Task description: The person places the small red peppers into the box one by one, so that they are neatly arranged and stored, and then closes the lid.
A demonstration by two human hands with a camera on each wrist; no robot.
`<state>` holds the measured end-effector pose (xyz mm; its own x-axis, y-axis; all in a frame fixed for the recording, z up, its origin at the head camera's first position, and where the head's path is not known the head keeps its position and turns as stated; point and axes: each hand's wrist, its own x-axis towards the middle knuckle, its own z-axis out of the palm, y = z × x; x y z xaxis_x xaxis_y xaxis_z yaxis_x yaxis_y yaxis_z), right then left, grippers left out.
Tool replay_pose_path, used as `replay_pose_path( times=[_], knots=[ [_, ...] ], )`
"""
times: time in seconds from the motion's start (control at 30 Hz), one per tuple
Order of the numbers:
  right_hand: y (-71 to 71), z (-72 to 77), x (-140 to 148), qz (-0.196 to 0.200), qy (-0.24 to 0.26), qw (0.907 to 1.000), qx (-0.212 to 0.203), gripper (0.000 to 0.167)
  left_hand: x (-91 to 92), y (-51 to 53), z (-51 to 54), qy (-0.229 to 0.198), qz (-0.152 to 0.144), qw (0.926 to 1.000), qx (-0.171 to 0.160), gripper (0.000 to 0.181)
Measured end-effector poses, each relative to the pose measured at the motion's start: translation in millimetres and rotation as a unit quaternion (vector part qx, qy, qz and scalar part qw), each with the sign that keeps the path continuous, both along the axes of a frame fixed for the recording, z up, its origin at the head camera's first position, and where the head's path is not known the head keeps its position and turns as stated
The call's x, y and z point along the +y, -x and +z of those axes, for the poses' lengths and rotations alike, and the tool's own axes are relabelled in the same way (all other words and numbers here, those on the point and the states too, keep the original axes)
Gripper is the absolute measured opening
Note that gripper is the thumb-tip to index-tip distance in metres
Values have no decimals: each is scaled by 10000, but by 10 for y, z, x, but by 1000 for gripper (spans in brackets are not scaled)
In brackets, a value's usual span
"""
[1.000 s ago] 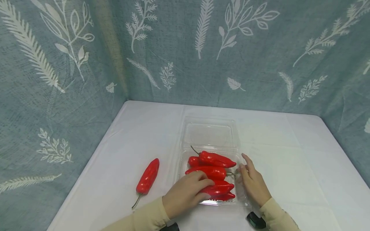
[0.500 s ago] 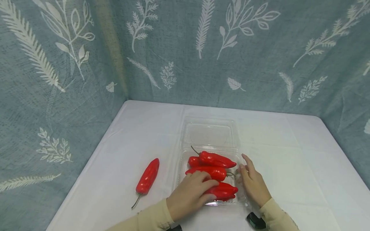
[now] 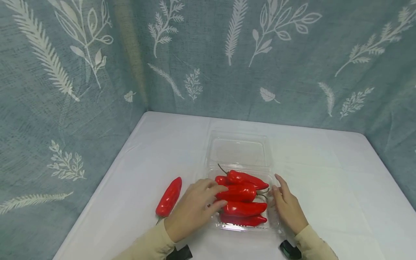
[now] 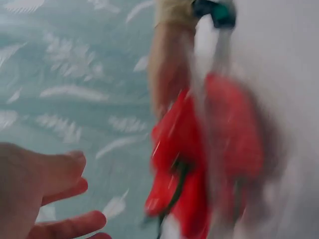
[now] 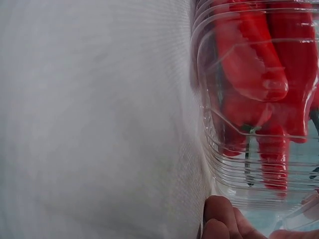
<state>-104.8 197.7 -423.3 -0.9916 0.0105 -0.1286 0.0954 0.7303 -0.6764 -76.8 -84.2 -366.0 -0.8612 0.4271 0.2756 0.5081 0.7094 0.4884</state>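
Note:
Several red peppers [image 3: 244, 208] lie side by side in a clear plastic clamshell container [image 3: 242, 227], whose lid [image 3: 238, 150] is folded back. My left hand [image 3: 191, 209] hovers over the container's left side, fingers loosely spread beside the peppers and gripping nothing. In the blurred left wrist view, the thumb [image 4: 60, 172] stands apart from the peppers [image 4: 179, 144]. My right hand [image 3: 289, 207] rests against the container's right side with extended fingers. Through the clear wall, the right wrist view shows peppers [image 5: 249, 64], with fingertips [image 5: 219, 214] at the container's lower edge.
One more red pepper [image 3: 169, 198] lies on the white tablecloth [image 3: 156, 144] left of the container, its stem end partly behind my left hand. Patterned blue-green fabric [image 3: 201, 54] encloses the table's back and sides.
My left hand has let go of the nearest peppers and drawn back left. The front two peppers now lie separated and more visible. My right hand stays at the container's side.

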Motion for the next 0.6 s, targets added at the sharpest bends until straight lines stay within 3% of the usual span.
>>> replay_pose_path(
  times=[0.1,0.2,0.3,0.47,0.6],
  knots=[
    [1,-7,-3,3,-10,10000,16,54,-225,35,38,-57,651,9973,347,40],
    [-3,-12,4,-5,-3,10000,36,54,-457,60,22,76,1208,9918,406,42],
    [-6,-15,8,-2,9,10000,61,54,-664,67,-43,263,1541,9877,-59,50],
    [0,-10,2,-12,58,10000,38,54,-898,79,-190,636,1757,9764,-1083,63],
    [7,-7,-7,-18,108,9999,15,55,-972,103,-281,778,1804,9705,-1401,67]
  ],
)
